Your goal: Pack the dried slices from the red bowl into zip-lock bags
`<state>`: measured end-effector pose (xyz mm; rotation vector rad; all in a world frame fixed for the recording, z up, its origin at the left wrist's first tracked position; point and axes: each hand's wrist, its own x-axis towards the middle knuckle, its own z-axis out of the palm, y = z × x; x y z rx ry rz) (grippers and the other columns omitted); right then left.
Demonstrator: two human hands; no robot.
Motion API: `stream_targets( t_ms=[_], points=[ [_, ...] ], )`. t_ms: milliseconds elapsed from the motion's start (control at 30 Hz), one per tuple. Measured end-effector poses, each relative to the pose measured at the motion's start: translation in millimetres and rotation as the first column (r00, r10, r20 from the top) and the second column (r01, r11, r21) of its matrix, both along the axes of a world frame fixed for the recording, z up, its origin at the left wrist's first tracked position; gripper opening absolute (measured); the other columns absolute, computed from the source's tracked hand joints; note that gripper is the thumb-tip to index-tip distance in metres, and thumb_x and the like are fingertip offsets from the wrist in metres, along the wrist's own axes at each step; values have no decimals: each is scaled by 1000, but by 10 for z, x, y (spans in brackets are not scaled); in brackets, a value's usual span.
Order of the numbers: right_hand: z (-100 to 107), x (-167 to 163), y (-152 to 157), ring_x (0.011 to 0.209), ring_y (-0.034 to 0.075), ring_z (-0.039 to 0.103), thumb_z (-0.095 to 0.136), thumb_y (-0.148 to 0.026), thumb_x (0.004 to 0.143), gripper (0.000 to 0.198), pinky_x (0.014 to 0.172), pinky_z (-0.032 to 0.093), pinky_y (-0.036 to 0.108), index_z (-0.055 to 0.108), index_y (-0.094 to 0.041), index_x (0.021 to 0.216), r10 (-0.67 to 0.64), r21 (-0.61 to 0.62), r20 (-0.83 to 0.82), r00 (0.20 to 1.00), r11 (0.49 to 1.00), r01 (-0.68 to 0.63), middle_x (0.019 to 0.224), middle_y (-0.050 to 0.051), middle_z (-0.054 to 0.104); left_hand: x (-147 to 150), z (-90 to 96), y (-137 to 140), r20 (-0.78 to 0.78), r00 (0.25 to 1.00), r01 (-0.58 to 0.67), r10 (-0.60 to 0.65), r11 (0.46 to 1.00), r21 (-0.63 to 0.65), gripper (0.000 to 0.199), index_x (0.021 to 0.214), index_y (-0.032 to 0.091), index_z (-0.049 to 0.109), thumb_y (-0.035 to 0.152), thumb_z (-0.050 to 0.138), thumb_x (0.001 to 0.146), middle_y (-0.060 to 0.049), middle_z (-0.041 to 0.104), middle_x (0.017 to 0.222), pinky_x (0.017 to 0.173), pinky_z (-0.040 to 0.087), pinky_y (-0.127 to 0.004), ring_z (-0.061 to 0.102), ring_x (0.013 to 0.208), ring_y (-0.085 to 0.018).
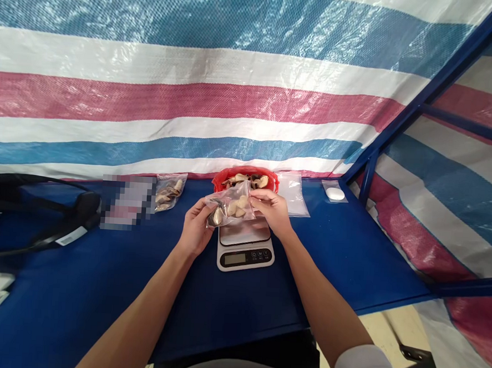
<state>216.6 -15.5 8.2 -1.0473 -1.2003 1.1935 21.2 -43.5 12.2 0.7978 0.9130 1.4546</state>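
Your left hand (pixel 197 225) and right hand (pixel 272 210) pinch opposite ends of a clear bag (pixel 229 199) at the frame's center, over the scale (pixel 246 248); the bag's pale pieces (pixel 239 207) are perhaps dried mushrooms, hard to tell through plastic.

Bare forearms (pixel 318 291) converge forward, left hand (pixel 197 226) and right hand (pixel 275 211) near each other, both pinching.

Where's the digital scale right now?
Head view, lower centre: the digital scale sits on the blue table, nearer the wearer than the red bag, partly hidden by the held clear bag.
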Motion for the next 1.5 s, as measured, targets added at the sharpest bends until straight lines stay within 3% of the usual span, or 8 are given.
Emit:
stream_targets(
  t_ms=[300,467,567,667,767,867,1067,1500],
  points=[
    [31,-21,-18,84,24,75,84,-47,68,39,64,65,34,76,-21,96,18,-74,-32,999,997,-20,97,6,78,-371,74,70,-275,931,-163,242,946,282,19,91,21,76,31,76,75,-6,78,101,96,54,-36,71,100,-22],
    [144,-60,34,86,24,75,84,-46,68,36,63,65,32,77,-21,93,51,-2,35,998,999,-51,96,5,79,-315,358,14,-665,657,-39,355,897,440,23,94,20,77,39,68,85,-7,77,100,90,54,-33,70,93,-23],
    [213,-104,82,86,23,74,82,-45,69,34,63,64,32,79,-21,93,81,45,85,993,995,-85,96,6,78,-160,498,28,-807,515,155,291,894,421,26,90,20,78,41,64,87,-6,77,87,76,51,-28,68,76,-20],
    [242,-137,143,77,20,73,80,-45,72,33,62,64,32,80,-22,95,108,81,137,985,990,-119,96,5,78,-50,543,122,-875,431,171,219,933,317,31,72,19,73,43,62,89,-1,69,61,64,46,-26,60,58,-16],
    [254,-148,198,61,16,66,79,-45,73,32,60,62,33,82,-21,94,133,117,175,976,981,-155,85,3,77,-16,539,249,-871,477,139,115,969,203,43,60,20,67,49,60,91,-1,64,51,55,43,-26,56,49,-15],
    [270,-155,236,54,13,60,79,-44,74,31,56,59,31,83,-20,95,183,139,193,964,967,-212,71,1,72,-17,539,360,-773,633,148,-48,987,60,47,60,19,67,58,66,86,-2,66,52,48,44,-26,57,44,-15],
    [282,-171,320,61,15,64,78,-44,76,33,57,58,29,83,-21,98,233,116,228,945,958,-264,79,2,75,-58,469,508,-518,823,223,-235,971,-86,42,64,16,72,56,81,73,-6,69,58,46,48,-25,61,49,-16],
    [326,-105,464,62,14,59,68,-38,88,24,57,49,26,82,-20,85,256,147,544,799,909,-391,67,0,69,-142,338,522,-418,877,204,-236,971,-120,39,68,14,75,51,87,69,-8,73,67,55,53,-28,66,58,-17]
  ],
)
